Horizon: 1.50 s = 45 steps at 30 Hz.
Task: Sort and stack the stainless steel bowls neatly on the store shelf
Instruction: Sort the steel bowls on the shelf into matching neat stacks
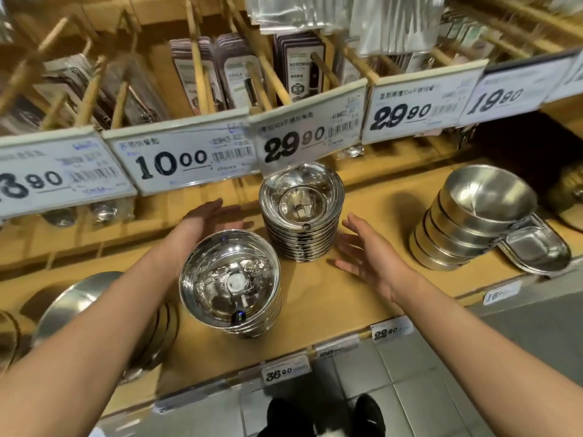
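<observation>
A tall stack of shiny steel bowls (301,212) stands at the middle of the wooden shelf (362,298). In front of it and to the left sits a shorter stack of wider bowls (230,282). My left hand (205,217) is open, palm inward, just left of the tall stack and behind the short one. My right hand (366,253) is open, fingers spread, just right of the tall stack's base. Neither hand touches a bowl. A stack of matte steel bowls (467,222) stands further right.
Oval steel dishes (536,247) lean against the matte stack. More bowls (94,298) sit at the far left under my left forearm. Large price tags (176,159) hang low above the shelf, one just over the tall stack. Small price labels (285,372) line the front edge.
</observation>
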Each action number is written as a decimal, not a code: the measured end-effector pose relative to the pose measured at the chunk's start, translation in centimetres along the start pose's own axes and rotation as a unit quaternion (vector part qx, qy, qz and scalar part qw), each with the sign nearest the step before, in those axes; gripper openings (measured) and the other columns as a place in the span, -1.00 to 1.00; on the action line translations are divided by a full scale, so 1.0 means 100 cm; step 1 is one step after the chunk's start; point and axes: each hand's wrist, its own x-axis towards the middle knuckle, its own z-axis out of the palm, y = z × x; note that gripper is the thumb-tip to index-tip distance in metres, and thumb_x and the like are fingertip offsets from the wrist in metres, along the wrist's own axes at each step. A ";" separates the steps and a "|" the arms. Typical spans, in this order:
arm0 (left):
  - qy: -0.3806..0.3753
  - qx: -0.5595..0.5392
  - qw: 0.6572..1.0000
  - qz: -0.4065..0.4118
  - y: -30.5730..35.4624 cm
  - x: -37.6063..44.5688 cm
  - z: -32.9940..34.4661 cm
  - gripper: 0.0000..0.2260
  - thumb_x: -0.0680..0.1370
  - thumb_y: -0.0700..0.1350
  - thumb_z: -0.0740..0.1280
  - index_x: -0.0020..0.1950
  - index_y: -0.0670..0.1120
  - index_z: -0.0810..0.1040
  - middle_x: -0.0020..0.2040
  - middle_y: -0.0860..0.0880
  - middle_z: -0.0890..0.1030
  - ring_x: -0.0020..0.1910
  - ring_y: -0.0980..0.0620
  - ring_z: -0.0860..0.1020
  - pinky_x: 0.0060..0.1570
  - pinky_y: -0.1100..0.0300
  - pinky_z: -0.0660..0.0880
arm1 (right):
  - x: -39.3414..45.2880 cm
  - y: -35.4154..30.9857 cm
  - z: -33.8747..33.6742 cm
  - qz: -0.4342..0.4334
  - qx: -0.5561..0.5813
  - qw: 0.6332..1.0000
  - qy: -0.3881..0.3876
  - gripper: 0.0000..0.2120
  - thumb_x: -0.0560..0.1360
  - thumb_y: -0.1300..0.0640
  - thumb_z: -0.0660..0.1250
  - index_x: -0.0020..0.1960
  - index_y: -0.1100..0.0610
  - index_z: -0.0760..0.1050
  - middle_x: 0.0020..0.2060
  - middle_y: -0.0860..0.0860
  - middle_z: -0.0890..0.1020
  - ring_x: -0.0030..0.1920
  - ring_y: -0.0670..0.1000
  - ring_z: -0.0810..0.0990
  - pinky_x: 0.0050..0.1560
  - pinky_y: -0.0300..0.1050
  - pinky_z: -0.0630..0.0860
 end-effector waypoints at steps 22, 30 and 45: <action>0.206 -0.132 0.967 0.076 -0.163 -0.198 0.054 -0.84 0.65 -0.12 0.22 -0.10 -0.04 0.53 -0.40 0.10 0.49 -0.31 0.11 0.50 -0.21 0.21 0.43 | -0.114 -0.007 -0.101 -0.020 -0.138 0.987 -0.077 -0.59 0.67 -0.04 0.23 0.41 0.17 0.43 0.26 0.10 0.57 0.25 0.05 0.56 0.13 -0.03 0.58; 0.112 -0.081 0.987 0.084 -0.177 -0.174 0.138 -0.82 0.69 -0.06 0.24 0.23 -0.02 0.57 0.12 0.00 0.64 0.06 0.07 0.61 -0.12 0.19 0.58 | -0.106 -0.011 -0.097 -0.014 -0.146 0.983 -0.106 -0.53 0.69 -0.05 0.18 0.51 0.16 0.34 0.38 0.10 0.49 0.32 0.05 0.49 0.29 0.04 0.51; 0.129 -0.087 0.972 0.177 -0.159 -0.036 0.151 -0.43 0.67 -0.03 0.27 0.54 0.36 0.07 0.34 0.48 0.44 0.34 0.44 0.40 0.48 0.14 0.25 | -0.001 0.009 -0.060 -0.068 -0.160 0.977 -0.120 -0.47 0.67 -0.06 0.22 0.60 -0.10 0.20 0.52 -0.28 0.29 0.35 -0.24 0.34 0.49 0.06 0.34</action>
